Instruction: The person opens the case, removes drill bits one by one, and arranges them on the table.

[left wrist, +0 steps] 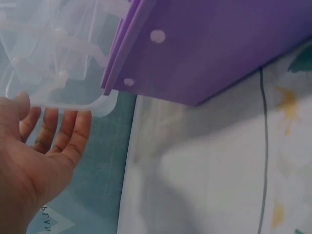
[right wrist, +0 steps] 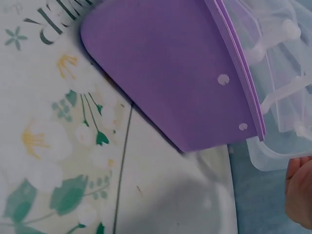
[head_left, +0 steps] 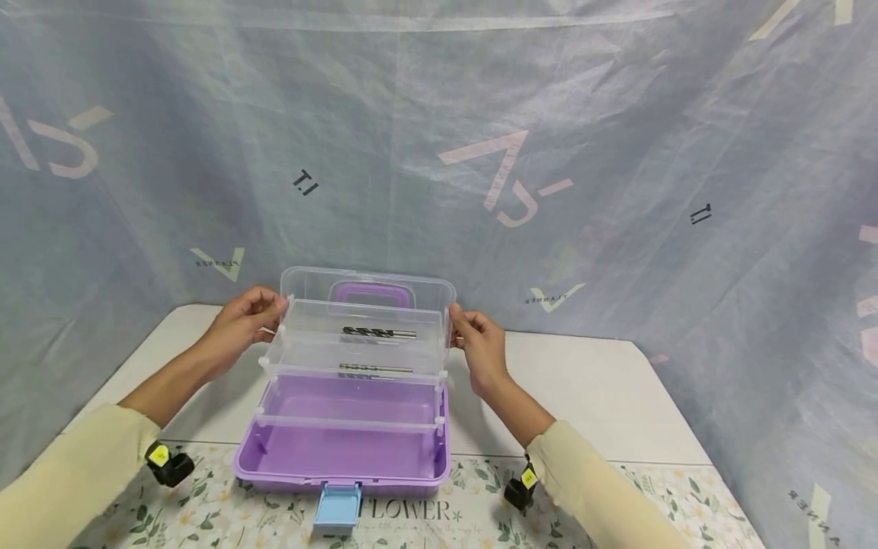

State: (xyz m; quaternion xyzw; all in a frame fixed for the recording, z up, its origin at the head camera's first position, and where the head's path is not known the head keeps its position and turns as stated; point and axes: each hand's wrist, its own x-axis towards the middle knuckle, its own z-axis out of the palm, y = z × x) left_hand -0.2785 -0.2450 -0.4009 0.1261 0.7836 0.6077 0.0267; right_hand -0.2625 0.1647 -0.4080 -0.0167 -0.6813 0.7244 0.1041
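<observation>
A purple toolbox (head_left: 343, 456) stands with its clear lid (head_left: 432, 286) raised at the back and its clear tiered trays (head_left: 309, 354) fanned out above the base. My left hand (head_left: 240, 320) holds the lid's left edge, the thumb on one side of the rim (left wrist: 73, 106) and the fingers on the other. At the opposite edge, my right hand (head_left: 485, 347) grips the lid with thumb and fingers. One dark drill bit (head_left: 370, 332) lies in the upper tray, and a thinner drill bit (head_left: 376, 369) in the tray below it.
A light blue latch (head_left: 338, 505) hangs down at the box's front. Behind the trays shows a purple handle (head_left: 373, 292) on the lid. The box stands across a white tabletop (head_left: 569, 396) and a floral mat (head_left: 658, 488). A grey-blue printed cloth (head_left: 384, 152) hangs close behind.
</observation>
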